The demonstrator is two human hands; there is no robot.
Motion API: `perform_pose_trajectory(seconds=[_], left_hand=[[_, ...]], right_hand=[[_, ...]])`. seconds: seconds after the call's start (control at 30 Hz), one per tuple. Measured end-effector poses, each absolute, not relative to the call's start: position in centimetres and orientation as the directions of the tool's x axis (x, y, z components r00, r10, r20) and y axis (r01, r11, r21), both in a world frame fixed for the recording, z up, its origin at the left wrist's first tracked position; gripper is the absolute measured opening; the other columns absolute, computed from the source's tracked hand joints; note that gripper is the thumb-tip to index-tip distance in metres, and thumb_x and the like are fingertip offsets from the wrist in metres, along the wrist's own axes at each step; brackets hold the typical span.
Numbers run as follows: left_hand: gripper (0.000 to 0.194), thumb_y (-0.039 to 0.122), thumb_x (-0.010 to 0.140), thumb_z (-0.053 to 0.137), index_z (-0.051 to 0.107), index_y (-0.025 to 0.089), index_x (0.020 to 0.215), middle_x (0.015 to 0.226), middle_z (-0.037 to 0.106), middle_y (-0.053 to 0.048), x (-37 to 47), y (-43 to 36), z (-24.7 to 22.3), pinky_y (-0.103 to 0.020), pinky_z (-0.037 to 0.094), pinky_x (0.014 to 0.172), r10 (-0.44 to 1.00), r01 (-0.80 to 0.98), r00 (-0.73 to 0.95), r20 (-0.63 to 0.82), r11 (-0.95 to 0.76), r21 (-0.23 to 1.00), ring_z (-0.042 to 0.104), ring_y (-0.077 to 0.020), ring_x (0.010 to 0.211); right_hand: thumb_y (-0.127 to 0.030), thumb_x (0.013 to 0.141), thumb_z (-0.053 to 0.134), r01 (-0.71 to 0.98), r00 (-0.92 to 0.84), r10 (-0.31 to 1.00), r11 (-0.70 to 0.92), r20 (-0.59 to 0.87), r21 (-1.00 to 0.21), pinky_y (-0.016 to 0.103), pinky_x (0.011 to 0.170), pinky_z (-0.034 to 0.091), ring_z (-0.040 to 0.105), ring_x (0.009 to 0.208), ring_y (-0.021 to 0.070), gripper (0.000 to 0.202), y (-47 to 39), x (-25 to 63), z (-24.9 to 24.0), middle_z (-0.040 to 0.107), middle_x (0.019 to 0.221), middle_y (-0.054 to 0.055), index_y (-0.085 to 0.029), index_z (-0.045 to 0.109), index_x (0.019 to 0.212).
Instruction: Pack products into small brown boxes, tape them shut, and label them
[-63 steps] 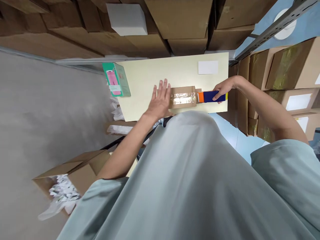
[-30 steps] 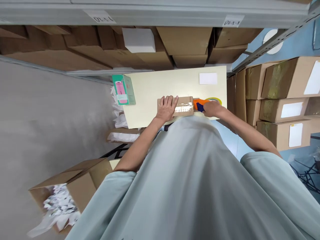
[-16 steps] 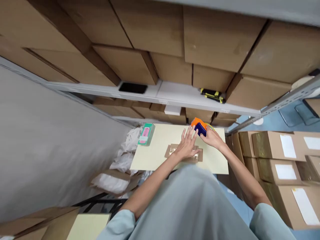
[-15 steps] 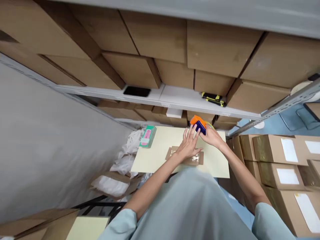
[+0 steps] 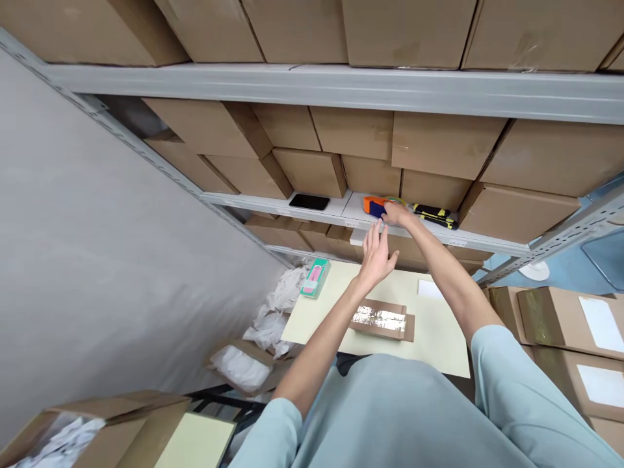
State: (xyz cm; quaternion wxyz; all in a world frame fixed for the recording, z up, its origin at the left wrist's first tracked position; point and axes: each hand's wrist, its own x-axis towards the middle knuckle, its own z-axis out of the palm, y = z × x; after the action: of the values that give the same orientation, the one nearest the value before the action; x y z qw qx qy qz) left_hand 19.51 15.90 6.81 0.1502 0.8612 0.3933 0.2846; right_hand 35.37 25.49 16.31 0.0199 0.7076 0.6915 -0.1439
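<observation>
Where shelved: orange-and-blue tape dispenser (image 5: 374,206)

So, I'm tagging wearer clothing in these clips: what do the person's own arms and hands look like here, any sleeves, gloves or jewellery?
Both hands, the left hand and the right hand, are bare: no gloves, and no rings or watch that can be made out. The forearms are uncovered too. Loose, pale grey-green short sleeves of a plain top end about the elbow, with no visible print or markings.

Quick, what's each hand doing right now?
Left hand: open, holding nothing.
Right hand: on the orange and blue tape dispenser on the shelf; grip unclear.
</observation>
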Motion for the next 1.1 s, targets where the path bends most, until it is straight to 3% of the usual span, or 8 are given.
perform_pose_trajectory(seconds=[0.1,0.2,0.33,0.47,0.67,0.8,0.93,1.1], left_hand=[[0.088,0.036,0.103,0.064,0.029,0.016,0.181,0.191,0.023,-0.027,18.6,13.6,3.9,-0.071,0.025,0.142,0.802,0.620,0.525,0.283,-0.589,0.518,0.016,-0.0438,0.181],[0.088,0.039,0.102,0.067,0.032,0.016,0.179,0.191,0.025,-0.026,16.4,11.4,0.3,-0.069,0.025,0.144,0.839,0.642,0.514,0.176,-0.513,0.569,0.018,-0.0431,0.181],[0.086,0.042,0.101,0.064,0.036,0.011,0.176,0.184,0.039,-0.030,11.0,7.8,-4.8,-0.067,0.031,0.143,0.941,0.728,0.332,-0.073,-0.206,0.653,0.034,-0.0445,0.176],[0.076,0.037,0.103,0.063,0.045,0.006,0.170,0.174,0.052,-0.033,6.8,4.9,-8.3,-0.059,0.042,0.139,0.905,0.831,0.106,-0.413,0.148,0.536,0.049,-0.0452,0.168],[0.045,0.043,0.111,0.058,0.065,0.015,0.145,0.147,0.077,-0.023,8.0,3.5,-10.1,-0.056,0.053,0.119,0.834,0.869,0.093,-0.543,0.198,0.454,0.070,-0.0441,0.142],[0.052,0.055,0.110,0.066,0.066,0.014,0.142,0.138,0.080,-0.023,9.8,3.5,-10.4,-0.053,0.054,0.112,0.831,0.882,0.056,-0.553,0.219,0.418,0.074,-0.0429,0.133],[0.078,0.063,0.092,0.090,0.064,0.013,0.144,0.144,0.079,-0.023,10.1,3.5,-11.1,-0.046,0.058,0.111,0.833,0.867,0.038,-0.552,0.247,0.432,0.074,-0.0404,0.137],[0.068,0.066,0.094,0.084,0.067,0.017,0.139,0.137,0.082,-0.019,9.2,3.6,-13.1,-0.044,0.060,0.112,0.830,0.853,0.081,-0.552,0.229,0.469,0.077,-0.0384,0.134]], right_hand=[[-0.023,0.111,0.048,0.987,0.011,0.981,-0.042,-0.195,-0.155,0.046,0.130,0.042,0.062,0.152,0.0397,0.053,26.0,35.1,14.7,0.065,0.161,0.032,0.003,0.059,0.156],[-0.025,0.112,0.042,0.984,0.002,1.000,-0.003,-0.002,-0.176,0.055,0.138,0.032,0.047,0.163,0.0441,0.066,24.4,35.3,12.6,0.051,0.174,0.034,0.007,0.040,0.171],[-0.038,0.118,0.026,0.951,0.076,0.987,-0.029,0.144,-0.309,0.065,0.141,0.027,0.028,0.176,0.0423,0.075,15.9,36.0,6.6,0.030,0.189,0.026,-0.006,0.015,0.184],[-0.047,0.119,0.012,0.849,0.183,0.975,-0.222,-0.129,-0.480,0.059,0.144,0.029,0.026,0.179,0.0355,0.078,1.7,34.5,-0.6,0.027,0.191,0.023,-0.006,0.016,0.185],[-0.049,0.118,0.014,0.710,0.149,0.810,-0.487,-0.567,-0.508,0.055,0.133,0.046,0.041,0.173,0.0379,0.082,-8.9,30.6,-6.1,0.040,0.185,0.028,-0.004,0.006,0.186],[-0.051,0.119,0.017,0.758,0.128,0.725,-0.512,-0.677,-0.405,0.048,0.118,0.057,0.065,0.151,0.0424,0.082,-7.7,29.3,-7.3,0.061,0.167,0.032,-0.004,0.005,0.185],[-0.070,0.118,0.019,0.748,0.230,0.682,-0.581,-0.695,-0.322,0.045,0.112,0.058,0.071,0.141,0.0441,0.096,-6.4,28.7,-8.7,0.068,0.154,0.036,0.002,0.009,0.181],[-0.067,0.119,0.016,0.747,0.333,0.655,-0.622,-0.678,-0.234,0.047,0.109,0.057,0.077,0.129,0.0429,0.090,-6.4,29.0,-11.0,0.076,0.139,0.034,0.000,0.019,0.179]])
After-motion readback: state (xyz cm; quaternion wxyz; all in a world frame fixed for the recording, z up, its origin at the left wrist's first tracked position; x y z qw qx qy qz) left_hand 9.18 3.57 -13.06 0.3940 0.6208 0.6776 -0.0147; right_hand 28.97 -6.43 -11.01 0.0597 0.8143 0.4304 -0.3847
